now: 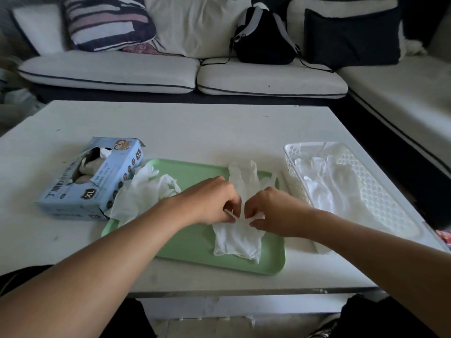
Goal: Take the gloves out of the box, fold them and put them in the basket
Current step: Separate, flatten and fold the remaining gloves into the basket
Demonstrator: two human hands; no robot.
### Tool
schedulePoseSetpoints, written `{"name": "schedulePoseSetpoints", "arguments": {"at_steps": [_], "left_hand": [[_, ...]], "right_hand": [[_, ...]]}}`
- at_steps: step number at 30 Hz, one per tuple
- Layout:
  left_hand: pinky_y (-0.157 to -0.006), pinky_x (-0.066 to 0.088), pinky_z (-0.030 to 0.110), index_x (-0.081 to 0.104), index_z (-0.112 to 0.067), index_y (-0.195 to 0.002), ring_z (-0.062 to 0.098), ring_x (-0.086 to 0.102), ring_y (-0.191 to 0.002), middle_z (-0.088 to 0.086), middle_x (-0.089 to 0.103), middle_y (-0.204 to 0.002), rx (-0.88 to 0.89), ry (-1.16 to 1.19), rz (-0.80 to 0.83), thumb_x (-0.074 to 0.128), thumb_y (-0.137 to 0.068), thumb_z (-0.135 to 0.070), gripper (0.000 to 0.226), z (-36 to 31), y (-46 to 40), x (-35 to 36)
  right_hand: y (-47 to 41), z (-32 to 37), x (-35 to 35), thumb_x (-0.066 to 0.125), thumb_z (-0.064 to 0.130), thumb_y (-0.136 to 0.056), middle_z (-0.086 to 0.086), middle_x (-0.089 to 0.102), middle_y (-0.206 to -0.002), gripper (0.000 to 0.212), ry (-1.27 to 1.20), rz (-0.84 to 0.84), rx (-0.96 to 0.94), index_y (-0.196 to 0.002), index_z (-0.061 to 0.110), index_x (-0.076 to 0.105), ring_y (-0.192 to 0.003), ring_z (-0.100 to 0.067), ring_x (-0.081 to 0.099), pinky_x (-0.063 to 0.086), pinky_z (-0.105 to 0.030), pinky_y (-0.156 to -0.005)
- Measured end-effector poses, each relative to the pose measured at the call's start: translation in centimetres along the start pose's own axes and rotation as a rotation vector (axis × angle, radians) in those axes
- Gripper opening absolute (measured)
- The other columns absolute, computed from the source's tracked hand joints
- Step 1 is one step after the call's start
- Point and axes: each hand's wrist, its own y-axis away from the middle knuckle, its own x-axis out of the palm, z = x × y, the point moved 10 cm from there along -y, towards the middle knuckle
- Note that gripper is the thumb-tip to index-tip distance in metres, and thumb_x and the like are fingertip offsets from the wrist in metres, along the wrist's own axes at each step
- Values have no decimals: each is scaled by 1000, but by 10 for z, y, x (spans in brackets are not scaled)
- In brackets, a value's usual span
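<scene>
White table (185, 128) — both hands pinch a glove (238, 240) on the tray (192, 242).

a pale green tray (185, 242) is seen on a white table (170, 125). a white glove (238, 240) lies on it, and more white gloves (144, 191) are heaped at its left end. the box (90, 176) is light blue, marked with black "xl" patches. the basket (380, 191) is white, its walls patterned with small holes. the sofa (109, 71) is off-white with dark piping; one cushion (107, 23) is striped in navy, white and pink, another (351, 37) is dark. a black bag (263, 37) has grey straps.
</scene>
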Motion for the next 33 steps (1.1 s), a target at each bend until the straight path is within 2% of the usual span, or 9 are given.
{"name": "schedulePoseSetpoints", "arguments": {"at_steps": [9, 12, 15, 18, 21, 23, 27, 30, 33], "left_hand": [[-64, 52, 26, 78, -29, -94, 2, 59, -69, -18, 59, -72, -36, -63, 270, 86, -78, -29, 17, 0, 12, 42], [-59, 43, 21, 78, -31, -95, 0, 55, -64, -18, 58, -70, -44, -57, 297, 85, -79, -32, 18, 3, 14, 50], [-63, 51, 27, 76, -30, -89, 5, 60, -68, -15, 61, -73, -60, -43, 307, 84, -79, -35, 14, 6, 15, 52], [-69, 54, 32, 76, -27, -87, 9, 65, -73, -13, 66, -76, -85, 6, 320, 78, -84, -50, 23, 4, 15, 55], [-61, 46, 25, 75, -23, -93, 9, 61, -69, -15, 61, -74, -75, -44, 216, 72, -91, -46, 23, 2, 8, 44], [-61, 40, 26, 70, -24, -104, 12, 57, -75, -15, 55, -79, -66, -153, 121, 80, -84, -45, 31, -1, 1, 30], [-72, 38, 30, 56, -24, -123, 17, 53, -92, -8, 58, -108, -105, -310, 196, 89, -67, -54, 71, 1, -2, 36], [-73, 42, 31, 52, -23, -128, 22, 59, -98, -2, 62, -118, -165, -266, 265, 89, -68, -52, 76, 7, -2, 44], [-77, 47, 33, 48, -24, -131, 23, 59, -100, -2, 61, -120, -181, -257, 294, 89, -68, -52, 80, 9, -2, 46]], "right_hand": [[4, 21, 30, 74, 14, -85, 3, 75, -106, 26, -1, 174, -120, -111, 16, 75, -97, -10, 67, 40, -10, -78], [3, 19, 35, 78, 17, -81, 5, 75, -100, 25, 1, 178, -116, -105, 18, 76, -89, -7, 66, 36, -9, -70], [3, 18, 35, 80, 26, -82, 7, 74, -94, 21, -27, 226, -91, -100, 19, 76, -79, 0, 61, 36, -2, -65], [-7, -2, 10, 74, 39, -87, 7, 73, -86, 22, -89, 92, 18, -92, 18, 75, -76, -6, 66, 47, -12, -69], [-22, -49, -29, 69, 31, -92, -4, 73, -97, 22, -66, -234, 204, -105, 13, 72, -88, -21, 68, 54, -31, -80], [-33, -75, -35, 68, 28, -92, -9, 70, -104, 29, -77, -319, 320, -112, 8, 68, -94, -26, 66, 53, -33, -82], [-59, -95, -28, 71, 28, -89, -13, 67, -106, 33, -130, -314, 463, -110, 4, 66, -90, -29, 65, 53, -32, -75], [-70, -100, -22, 77, 23, -83, -12, 67, -110, 37, -169, -267, 531, -112, 2, 66, -86, -23, 62, 50, -27, -70], [-75, -109, -25, 72, 11, -75, -12, 75, -103, 30, -250, -289, 590, -102, -1, 74, -84, -23, 71, 59, -33, -69]]}}
